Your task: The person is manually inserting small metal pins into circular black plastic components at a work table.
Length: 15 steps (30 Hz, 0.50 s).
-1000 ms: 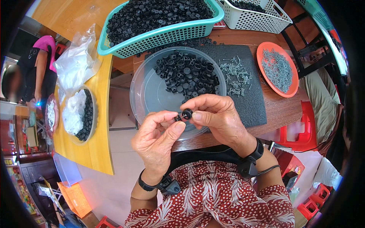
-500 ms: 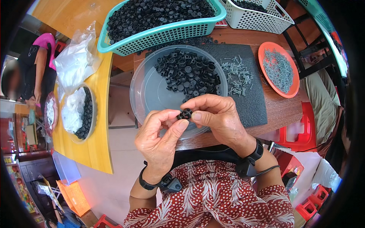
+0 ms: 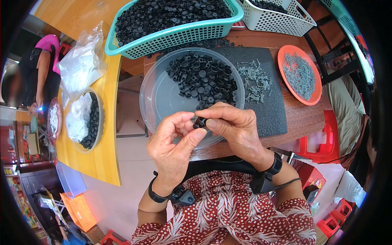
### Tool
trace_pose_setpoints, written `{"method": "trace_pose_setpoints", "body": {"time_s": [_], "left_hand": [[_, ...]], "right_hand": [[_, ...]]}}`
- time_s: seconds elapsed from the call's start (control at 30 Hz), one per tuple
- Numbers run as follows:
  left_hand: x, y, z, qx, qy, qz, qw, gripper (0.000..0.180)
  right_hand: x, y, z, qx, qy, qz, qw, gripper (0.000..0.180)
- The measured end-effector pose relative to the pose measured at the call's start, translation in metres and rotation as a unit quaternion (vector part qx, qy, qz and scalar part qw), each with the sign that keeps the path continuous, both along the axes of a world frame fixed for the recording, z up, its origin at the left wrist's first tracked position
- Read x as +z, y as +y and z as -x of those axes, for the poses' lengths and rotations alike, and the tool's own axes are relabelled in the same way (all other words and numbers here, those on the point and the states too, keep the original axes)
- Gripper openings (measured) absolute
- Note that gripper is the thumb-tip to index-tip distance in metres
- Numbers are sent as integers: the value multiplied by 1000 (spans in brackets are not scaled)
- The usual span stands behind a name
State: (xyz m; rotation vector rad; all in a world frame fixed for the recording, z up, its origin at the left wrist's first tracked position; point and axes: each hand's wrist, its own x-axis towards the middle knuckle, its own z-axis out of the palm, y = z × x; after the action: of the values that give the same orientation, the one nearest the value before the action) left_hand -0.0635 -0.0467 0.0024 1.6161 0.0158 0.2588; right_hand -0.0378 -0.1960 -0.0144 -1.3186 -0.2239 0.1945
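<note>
Between the thumbs and forefingers of both hands is a small black plastic part [image 3: 200, 123], held just above the near rim of a clear round tub [image 3: 157, 96]. My left hand [image 3: 173, 139] pinches it from the left; my right hand [image 3: 233, 127] grips it from the right. The fingertips hide much of its shape. Many loose black plastic parts [image 3: 202, 73] are heaped in the tub's far right side. To the right, a pile of metal screws [image 3: 255, 81] lies on a dark grey mat [image 3: 269, 116].
An orange-red plate [image 3: 307, 98] of screws sits at the right. Beyond the tub stand a teal basket [image 3: 175, 39] full of black parts and a white basket [image 3: 277, 25]. On a yellow table [image 3: 108, 163] at left are plastic bags [image 3: 81, 59]. Another person [image 3: 38, 77] is at far left.
The black part has turned slightly between my fingers, and my left fingertips have shifted a little on it. At far left, a small light now shows by the other person's hand.
</note>
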Motion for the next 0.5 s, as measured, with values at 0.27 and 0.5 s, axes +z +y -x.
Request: {"method": "trace_pose_setpoints", "body": {"time_s": [0.27,0.5], "left_hand": [[2,4,0,-28,20,-37,999,28],[7,5,-3,-70,48,-50,995,27]], "right_hand": [[-3,-2,0,-13,-56,18,998,20],[-5,-6,-2,-11,-16,-42,999,16]]}}
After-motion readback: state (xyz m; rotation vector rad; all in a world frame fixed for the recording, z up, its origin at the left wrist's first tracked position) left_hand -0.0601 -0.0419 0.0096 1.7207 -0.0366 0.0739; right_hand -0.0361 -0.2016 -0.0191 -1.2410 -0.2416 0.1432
